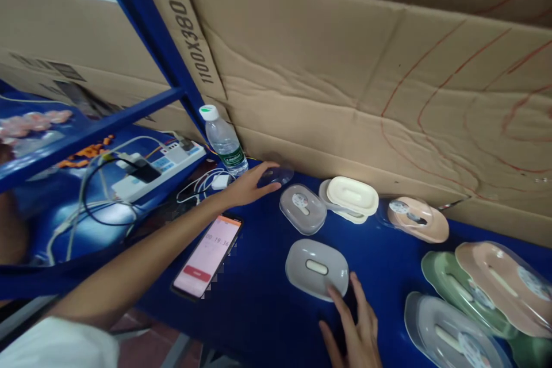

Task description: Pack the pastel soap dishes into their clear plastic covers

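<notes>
Left hand holds clear lid toward 11 o'clock | right hand spread, touching grey dish at 5 o'clock | best handled lightly by rims

Open lane of blue tabletop between phone and grey dish, narrowing toward the back; far end obstructed by left hand at clear lid, with lidded dish alongside. Only a slight gap between lidded dish and grey dish. Broader passage right of grey dish, bounded at the back by cream dishes and peach dish, at right by overlapping covered dishes; near entry partly occupied by right hand. Back limit: cardboard wall. Left corner hindered by bottle and white cable.
</notes>
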`<state>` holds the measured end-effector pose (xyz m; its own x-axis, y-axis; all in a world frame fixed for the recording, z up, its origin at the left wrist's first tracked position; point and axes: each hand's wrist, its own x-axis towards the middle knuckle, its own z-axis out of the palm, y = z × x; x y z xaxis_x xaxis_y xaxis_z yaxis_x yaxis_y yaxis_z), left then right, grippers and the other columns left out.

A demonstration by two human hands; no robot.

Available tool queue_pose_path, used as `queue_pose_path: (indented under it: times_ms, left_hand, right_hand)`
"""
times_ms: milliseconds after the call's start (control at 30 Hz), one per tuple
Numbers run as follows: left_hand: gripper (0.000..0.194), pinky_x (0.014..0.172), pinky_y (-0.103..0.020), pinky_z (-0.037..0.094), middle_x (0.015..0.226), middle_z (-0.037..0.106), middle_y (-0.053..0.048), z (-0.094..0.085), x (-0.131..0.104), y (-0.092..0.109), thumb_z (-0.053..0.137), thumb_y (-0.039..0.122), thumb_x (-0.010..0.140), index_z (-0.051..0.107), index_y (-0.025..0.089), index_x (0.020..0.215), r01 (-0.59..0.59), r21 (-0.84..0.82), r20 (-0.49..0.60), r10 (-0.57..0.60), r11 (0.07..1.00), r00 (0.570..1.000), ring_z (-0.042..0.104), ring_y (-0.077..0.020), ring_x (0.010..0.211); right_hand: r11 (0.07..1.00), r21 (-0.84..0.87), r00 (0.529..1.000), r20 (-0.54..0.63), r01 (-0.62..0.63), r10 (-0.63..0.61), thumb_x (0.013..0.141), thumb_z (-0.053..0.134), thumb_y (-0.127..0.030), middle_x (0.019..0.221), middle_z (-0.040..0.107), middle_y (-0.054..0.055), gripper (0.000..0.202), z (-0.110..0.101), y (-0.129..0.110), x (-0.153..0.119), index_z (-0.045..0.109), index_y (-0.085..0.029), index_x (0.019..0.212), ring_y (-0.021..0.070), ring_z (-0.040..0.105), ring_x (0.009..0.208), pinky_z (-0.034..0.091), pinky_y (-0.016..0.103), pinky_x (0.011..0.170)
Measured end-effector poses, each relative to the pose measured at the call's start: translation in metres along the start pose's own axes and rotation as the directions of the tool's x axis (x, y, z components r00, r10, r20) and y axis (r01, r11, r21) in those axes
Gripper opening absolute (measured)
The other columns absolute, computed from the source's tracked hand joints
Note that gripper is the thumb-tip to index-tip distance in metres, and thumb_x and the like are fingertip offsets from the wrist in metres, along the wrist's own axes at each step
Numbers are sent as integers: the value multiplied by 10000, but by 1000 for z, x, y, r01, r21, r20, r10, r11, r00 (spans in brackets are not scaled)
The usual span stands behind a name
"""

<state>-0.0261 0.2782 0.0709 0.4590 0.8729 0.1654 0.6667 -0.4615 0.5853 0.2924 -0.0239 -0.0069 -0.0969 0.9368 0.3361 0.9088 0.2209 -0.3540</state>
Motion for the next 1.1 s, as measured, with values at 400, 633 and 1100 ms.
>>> queue_pose_path:
  times_ms: [400,633,1100]
  left_hand:
    - [475,1260,-607,421,1569,579,-126,51,-112,129,727,312,993,588,307,1447,-386,104,23,386,917,922,555,-324,1465]
    - [661,1213,-615,479,1700,365,-190,84,-132,129,767,304,961,471,289,1551,-154,86,-92,161,984,983,417,-386,1569]
    - [876,1192,-594,520,1693,384,-198,94,-140,134,830,237,902,355,314,1634,-91,-45,-3,91,995,996,445,-390,1556]
  right_hand:
    - [998,18,996,62,58,-59,1069,541,-382,1720,364,212,784,-25,-5,37,166,-240,1742,396,585,1438,664,531,951]
    - [999,42,984,171,35,-42,1086,511,-402,1784,230,148,674,-32,-8,47,267,-360,1714,382,629,1395,662,533,962]
    - [970,218,983,169,-108,71,1047,646,-379,1760,306,146,540,-47,4,40,484,-289,1554,349,544,1489,580,533,1140]
